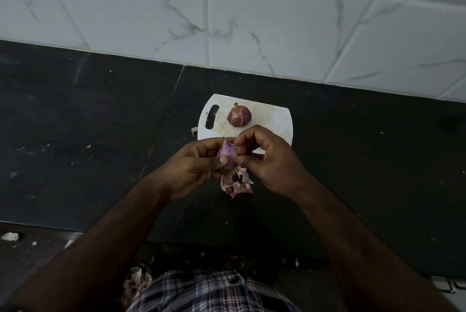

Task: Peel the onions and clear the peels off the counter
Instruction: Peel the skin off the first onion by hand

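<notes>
Cradling a half-peeled onion [227,154] above the counter's [100,122] near edge, the left hand [199,168] curls round it while the right hand [264,157] pinches papery skin at its side. Loose peels [235,183] hang below. Light, firm, probably slick once bare; the skin tears easily, so grip near the root. Another onion [239,116] waits on the cutting board [274,116].

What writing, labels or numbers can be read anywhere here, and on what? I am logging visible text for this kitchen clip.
None: no text, brand, number or sign shows in the head view.
White cutting board: blank, only stains.
Onion on the board and onion in the hands: no sticker.
Wall tiles: grey veining only.
Black counter: specks and peel scraps, no marks.
Checked shirt: pattern only.
</notes>
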`<state>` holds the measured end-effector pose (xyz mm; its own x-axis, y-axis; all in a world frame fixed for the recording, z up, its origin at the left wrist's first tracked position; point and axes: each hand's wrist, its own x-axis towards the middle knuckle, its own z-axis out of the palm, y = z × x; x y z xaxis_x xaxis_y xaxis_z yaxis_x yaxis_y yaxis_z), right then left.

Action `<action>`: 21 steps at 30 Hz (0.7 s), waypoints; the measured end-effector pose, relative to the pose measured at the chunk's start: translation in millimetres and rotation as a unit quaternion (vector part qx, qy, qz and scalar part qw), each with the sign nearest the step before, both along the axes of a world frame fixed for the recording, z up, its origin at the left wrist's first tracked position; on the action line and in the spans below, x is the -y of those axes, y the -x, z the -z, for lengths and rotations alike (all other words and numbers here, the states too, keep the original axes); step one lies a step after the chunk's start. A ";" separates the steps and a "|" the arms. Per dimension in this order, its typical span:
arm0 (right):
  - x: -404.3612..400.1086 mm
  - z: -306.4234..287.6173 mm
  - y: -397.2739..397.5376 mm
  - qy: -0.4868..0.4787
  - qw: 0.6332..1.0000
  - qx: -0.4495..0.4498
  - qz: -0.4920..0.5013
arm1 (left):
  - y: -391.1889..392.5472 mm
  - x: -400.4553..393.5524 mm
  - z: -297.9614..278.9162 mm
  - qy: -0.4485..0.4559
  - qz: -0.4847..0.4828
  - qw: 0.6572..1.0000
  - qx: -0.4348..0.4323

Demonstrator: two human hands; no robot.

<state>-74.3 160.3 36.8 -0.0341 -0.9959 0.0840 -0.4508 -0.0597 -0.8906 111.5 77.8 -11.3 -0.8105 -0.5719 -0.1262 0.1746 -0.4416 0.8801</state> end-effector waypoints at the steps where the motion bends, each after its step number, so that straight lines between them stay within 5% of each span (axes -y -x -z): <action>1: 0.1 -0.1 0.1 -0.002 1.000 -0.003 0.000 | 0.0 0.4 -0.5 0.001 0.000 1.000 -0.001; 21: -2.9 6.3 7.3 -0.003 1.000 0.011 -0.004 | 0.4 2.4 -0.2 -0.016 -0.020 1.000 0.011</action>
<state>-81.6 163.2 30.5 -0.0282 -0.9965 0.0783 -0.4307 -0.0586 -0.9006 111.1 75.5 -11.1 -0.7844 -0.5986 -0.1626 0.1735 -0.4635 0.8690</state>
